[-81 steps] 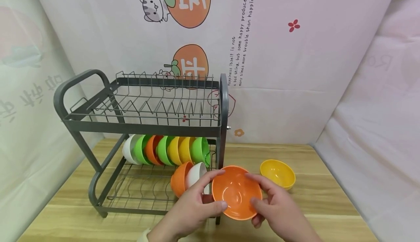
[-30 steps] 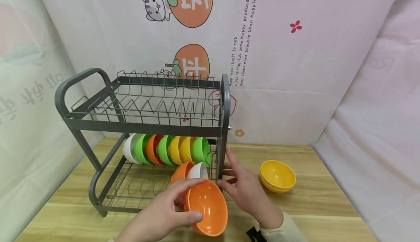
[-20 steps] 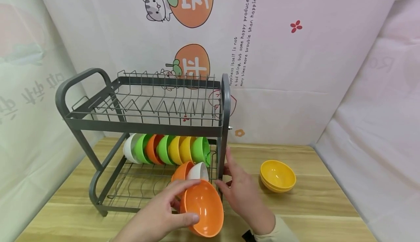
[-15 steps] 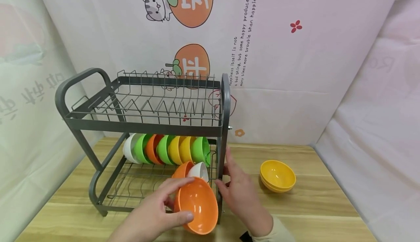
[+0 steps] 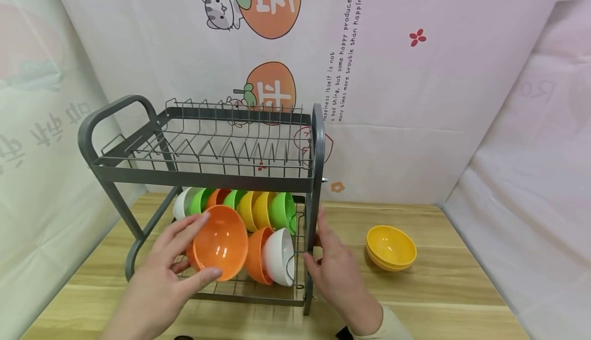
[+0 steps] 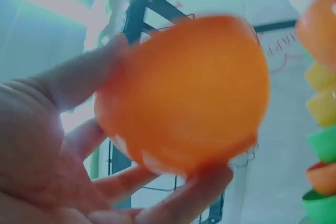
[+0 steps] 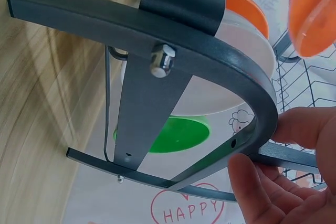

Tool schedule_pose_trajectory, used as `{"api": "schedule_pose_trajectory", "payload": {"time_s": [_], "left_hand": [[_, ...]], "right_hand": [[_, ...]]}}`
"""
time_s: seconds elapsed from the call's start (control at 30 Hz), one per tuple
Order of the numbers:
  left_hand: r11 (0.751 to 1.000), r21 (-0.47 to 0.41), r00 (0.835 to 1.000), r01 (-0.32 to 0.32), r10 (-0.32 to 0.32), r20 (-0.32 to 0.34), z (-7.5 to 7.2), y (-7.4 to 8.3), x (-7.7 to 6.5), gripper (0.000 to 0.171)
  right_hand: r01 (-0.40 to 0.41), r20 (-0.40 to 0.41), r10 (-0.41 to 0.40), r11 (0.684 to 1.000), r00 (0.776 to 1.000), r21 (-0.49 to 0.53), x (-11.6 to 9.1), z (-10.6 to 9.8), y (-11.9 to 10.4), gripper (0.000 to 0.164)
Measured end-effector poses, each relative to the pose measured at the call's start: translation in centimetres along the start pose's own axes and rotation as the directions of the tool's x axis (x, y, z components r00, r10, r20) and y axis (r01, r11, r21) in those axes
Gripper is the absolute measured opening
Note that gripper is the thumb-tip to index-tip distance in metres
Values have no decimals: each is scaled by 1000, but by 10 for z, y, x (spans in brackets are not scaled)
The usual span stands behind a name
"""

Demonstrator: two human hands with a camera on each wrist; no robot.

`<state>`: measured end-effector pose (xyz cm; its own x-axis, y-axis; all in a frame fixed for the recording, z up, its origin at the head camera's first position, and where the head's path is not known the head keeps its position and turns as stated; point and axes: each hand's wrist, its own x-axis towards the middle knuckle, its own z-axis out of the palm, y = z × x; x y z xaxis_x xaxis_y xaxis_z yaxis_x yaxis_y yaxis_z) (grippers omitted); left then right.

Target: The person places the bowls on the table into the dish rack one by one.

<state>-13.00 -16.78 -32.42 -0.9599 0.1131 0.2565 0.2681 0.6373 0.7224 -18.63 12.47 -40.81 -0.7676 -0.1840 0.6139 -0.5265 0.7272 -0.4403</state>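
My left hand point(image 5: 159, 273) pinches an orange bowl point(image 5: 221, 245) by its rim, thumb in front. The bowl is tilted, its inside facing the head camera, just before the lower shelf of a two-tier dish rack point(image 5: 208, 178). In the left wrist view the orange bowl point(image 6: 194, 93) shows its blurred outside. My right hand point(image 5: 339, 276) grips the rack's right upright; thumb and fingers lie around the grey frame point(image 7: 210, 59) in the right wrist view. Right of the held bowl, another orange bowl point(image 5: 258, 258) and a white bowl point(image 5: 278, 258) stand on edge in the front row.
Along the back of the lower shelf stands a row of bowls, with a green bowl point(image 5: 281, 213) at its right end and a white bowl point(image 5: 182, 204) at its left. Stacked yellow bowls point(image 5: 390, 247) sit on the wooden table point(image 5: 443, 273) to the right. Printed cloth point(image 5: 392, 99) hangs behind.
Both hands held the orange bowl at first; my right hand then moved to the rack's upright. My left hand has carried the bowl leftward and up, past the front orange and white bowls.
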Motion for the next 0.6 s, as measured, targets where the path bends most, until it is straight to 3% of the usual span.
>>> {"api": "schedule_pose_trajectory", "payload": {"time_s": [0.13,0.27,0.4,0.6], "left_hand": [[982,186,997,-15,30,-74,5,-5,3,85],[957,291,996,-22,48,-81,14,-13,9,87],[942,336,998,-21,40,-49,27,-23,16,86],[944,330,1000,-8,10,-5,47,-34,24,84]], "right_hand": [[2,-5,-2,1000,1000,-5,0,0,0,114],[-9,4,9,1000,1000,-15,-1,0,0,114],[-2,6,2,1000,1000,-15,0,0,0,114],[20,-10,-20,999,1000,-31,0,0,0,114]]}}
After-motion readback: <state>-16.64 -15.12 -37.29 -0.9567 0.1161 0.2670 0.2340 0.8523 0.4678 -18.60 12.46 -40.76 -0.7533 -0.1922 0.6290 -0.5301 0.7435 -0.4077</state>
